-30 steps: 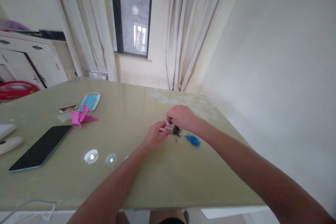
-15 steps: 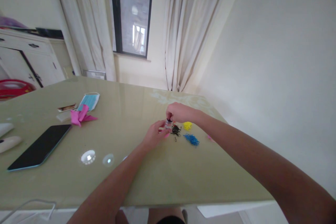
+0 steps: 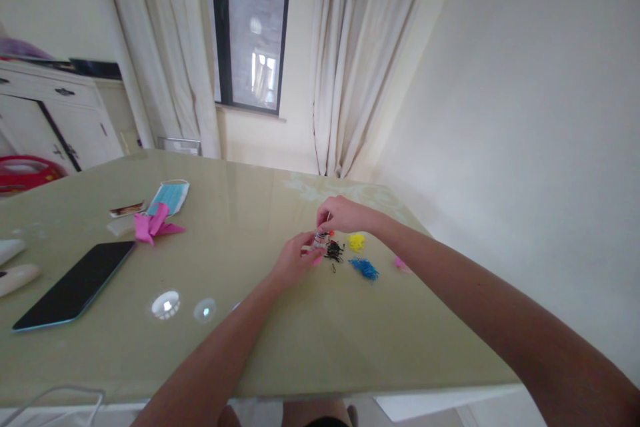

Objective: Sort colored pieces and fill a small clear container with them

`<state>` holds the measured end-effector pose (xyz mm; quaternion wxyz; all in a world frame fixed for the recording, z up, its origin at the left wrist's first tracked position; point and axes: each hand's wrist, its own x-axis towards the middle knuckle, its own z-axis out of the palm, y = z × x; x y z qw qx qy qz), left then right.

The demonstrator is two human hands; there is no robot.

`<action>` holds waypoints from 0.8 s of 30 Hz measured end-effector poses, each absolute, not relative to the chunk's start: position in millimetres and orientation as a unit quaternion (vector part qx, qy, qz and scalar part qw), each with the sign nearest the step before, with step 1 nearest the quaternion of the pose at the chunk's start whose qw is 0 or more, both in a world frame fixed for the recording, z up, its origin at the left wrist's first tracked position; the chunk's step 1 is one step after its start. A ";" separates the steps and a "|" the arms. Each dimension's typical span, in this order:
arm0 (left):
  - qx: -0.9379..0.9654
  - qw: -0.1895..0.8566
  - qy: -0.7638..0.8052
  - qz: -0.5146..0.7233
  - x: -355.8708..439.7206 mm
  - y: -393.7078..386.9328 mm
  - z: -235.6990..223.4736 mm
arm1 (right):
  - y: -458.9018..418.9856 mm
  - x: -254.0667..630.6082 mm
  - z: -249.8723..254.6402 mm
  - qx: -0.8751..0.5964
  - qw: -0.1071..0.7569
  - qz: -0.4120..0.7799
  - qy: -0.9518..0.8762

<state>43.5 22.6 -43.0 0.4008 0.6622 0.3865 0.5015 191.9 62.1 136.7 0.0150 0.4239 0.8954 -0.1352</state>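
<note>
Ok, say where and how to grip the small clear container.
Probably grip the small clear container by its sides, from the left, as the left hand does: it looks upright, the right hand is above it, and the black pile lies close on its right.

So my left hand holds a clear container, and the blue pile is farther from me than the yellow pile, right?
Not quite: in the head view, the blue pile lies nearer to you than the yellow pile. Your left hand does hold the clear container.
</note>
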 end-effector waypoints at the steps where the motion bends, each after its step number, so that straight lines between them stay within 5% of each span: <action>1: 0.663 0.403 0.384 0.500 43.6 22.6 -43.1 | 62.8 194.8 135.3 0.420 0.009 -0.151 0.895; 9: 0.658 0.412 0.384 0.500 43.0 19.4 -38.4 | 72.0 207.8 127.0 0.410 -0.011 -0.194 0.891; 17: 0.666 0.397 0.394 0.493 41.2 22.1 -42.6 | 62.9 193.6 124.4 0.452 -0.007 -0.079 0.888; 24: 0.665 0.402 0.392 0.492 42.1 22.5 -44.8 | 61.6 196.0 134.1 0.420 0.012 -0.100 0.902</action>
